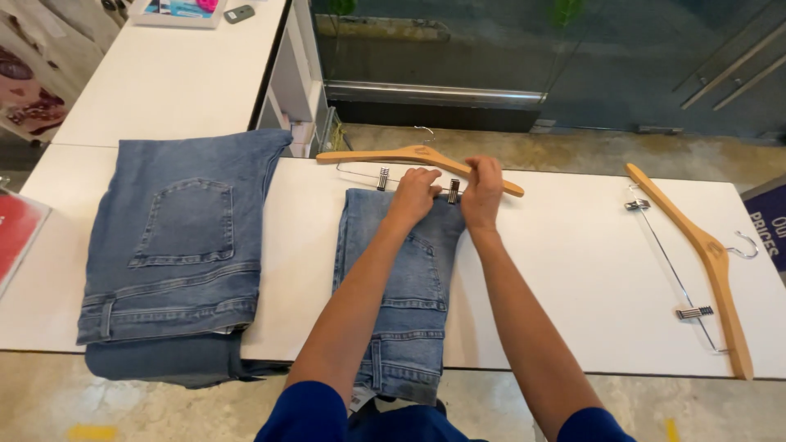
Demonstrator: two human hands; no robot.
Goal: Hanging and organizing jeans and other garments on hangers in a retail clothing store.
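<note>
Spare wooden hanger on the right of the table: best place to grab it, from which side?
Probably the bare middle of the wooden bar of the spare hanger, from above. It lies flat and diagonal on the white table, so only its top is open. The metal hook and clip rod flank it; the free side edges suit a pinch.

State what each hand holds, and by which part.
Both the left hand and right hand grip the folded jeans at their top edge, by the wooden hanger clips.
</note>
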